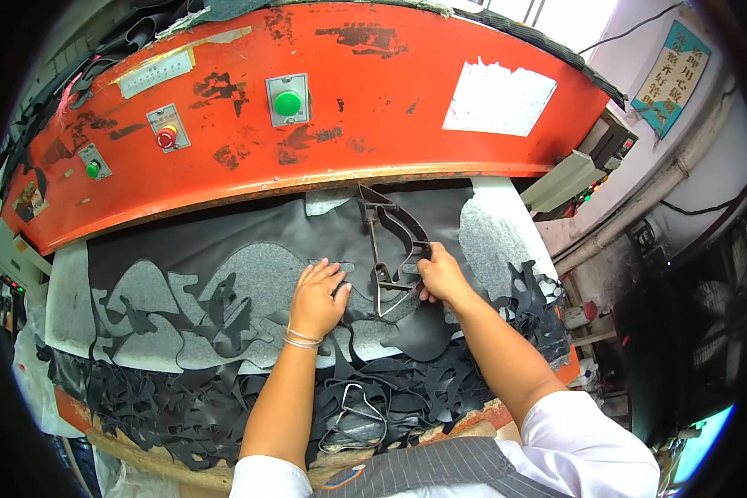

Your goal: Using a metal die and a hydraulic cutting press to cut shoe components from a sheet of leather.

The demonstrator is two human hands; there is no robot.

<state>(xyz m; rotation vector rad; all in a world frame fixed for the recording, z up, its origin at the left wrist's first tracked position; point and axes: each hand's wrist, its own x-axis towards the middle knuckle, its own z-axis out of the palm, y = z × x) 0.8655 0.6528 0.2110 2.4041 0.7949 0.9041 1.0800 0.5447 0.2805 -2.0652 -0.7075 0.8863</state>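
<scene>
My right hand (pixel 441 274) is closed round the right edge of a metal cutting die (pixel 412 231), a curved steel outline with cross-braces. The die rests on a dark grey leather sheet (pixel 266 220) spread over the cutting bed. To its left, my left hand (pixel 318 297) lies flat on the sheet with its fingers spread. Between the hands and further left, cut-out gaps in the leather show a pale grey surface (pixel 257 278). A dark cut piece (pixel 423 332) lies just below the die.
A red press beam (pixel 373 91) with green buttons (pixel 287 103) and a red stop button (pixel 166 137) spans the far side. Black leather scraps (pixel 183 407) heap along the near edge, with another wire-like die (pixel 355 423) among them. A control box (pixel 564 183) juts out at right.
</scene>
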